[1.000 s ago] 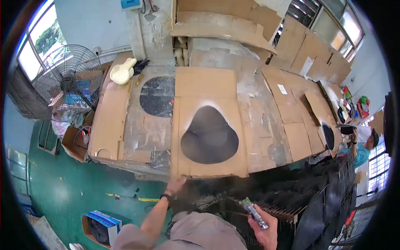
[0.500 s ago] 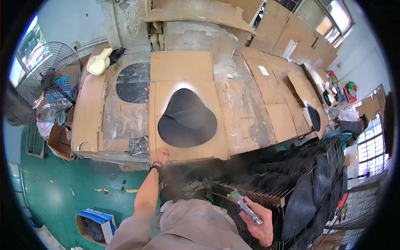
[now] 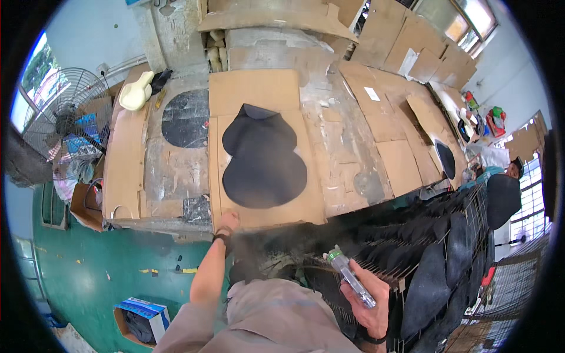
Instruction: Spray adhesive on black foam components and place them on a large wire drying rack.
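A black figure-eight-shaped sheet (image 3: 265, 170) lies on a brown cardboard sheet (image 3: 253, 91) before me. Its far lobe is spread out, with a small fold at the far tip. My left hand (image 3: 228, 222) is closed at the near left edge of the cardboard; what its fingers hold, if anything, is hidden. Low on the right, away from the table, my right hand (image 3: 368, 297) grips a metal spray gun (image 3: 350, 275) with a green collar. The gun points up and to the left toward the cardboard's near edge.
Racks of black pieces (image 3: 426, 282) crowd the right, close to my right hand. A cream moulded form (image 3: 136, 92) stands at the table's far left, near a caged fan (image 3: 67, 112). A blue-white box (image 3: 144, 317) sits on the floor. At far right is another person (image 3: 516, 169).
The black sheet's far part, folded over toward me before, now lies spread away from me, widening the far lobe. My right hand and the spray gun have shifted slightly; my left hand stays put.
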`<state>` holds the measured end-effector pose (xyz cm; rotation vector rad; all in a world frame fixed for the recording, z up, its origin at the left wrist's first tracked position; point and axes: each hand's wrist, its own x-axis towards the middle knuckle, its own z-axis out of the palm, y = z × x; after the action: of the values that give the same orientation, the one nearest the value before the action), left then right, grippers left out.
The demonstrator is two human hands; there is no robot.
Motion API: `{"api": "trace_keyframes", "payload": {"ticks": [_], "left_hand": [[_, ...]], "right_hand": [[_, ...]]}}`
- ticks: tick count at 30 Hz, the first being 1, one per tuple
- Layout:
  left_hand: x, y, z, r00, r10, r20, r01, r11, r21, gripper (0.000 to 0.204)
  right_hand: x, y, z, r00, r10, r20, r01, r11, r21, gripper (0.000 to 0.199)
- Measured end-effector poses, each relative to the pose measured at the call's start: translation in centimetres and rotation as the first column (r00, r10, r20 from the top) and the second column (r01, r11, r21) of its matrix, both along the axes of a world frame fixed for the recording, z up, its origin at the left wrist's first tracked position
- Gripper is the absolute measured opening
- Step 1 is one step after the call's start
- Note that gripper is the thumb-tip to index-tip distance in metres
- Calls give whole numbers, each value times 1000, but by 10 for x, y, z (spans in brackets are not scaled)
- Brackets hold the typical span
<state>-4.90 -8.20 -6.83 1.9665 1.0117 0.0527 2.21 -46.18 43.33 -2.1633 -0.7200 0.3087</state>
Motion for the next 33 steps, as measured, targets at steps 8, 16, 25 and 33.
{"api": "trace_keyframes", "payload": {"ticks": [8,16,25,33], "left_hand": [[155,23,132,949,-287,126,152,773,616,51],[229,77,105,958,-249,-144,279,679,680,26],[236,91,119,964,-200,-178,267,732,627,13],[165,-9,130,912,-399,-90,298,498,814,9]], "right_hand": [[-14,17,-16,990,-31,-138,15,993,-115,46],[-34,29,-14,961,-210,-179,199,977,-76,33],[-34,34,-34,944,-234,-234,200,967,-160,46],[-28,33,-21,953,-219,-209,184,968,-171,48]]}}
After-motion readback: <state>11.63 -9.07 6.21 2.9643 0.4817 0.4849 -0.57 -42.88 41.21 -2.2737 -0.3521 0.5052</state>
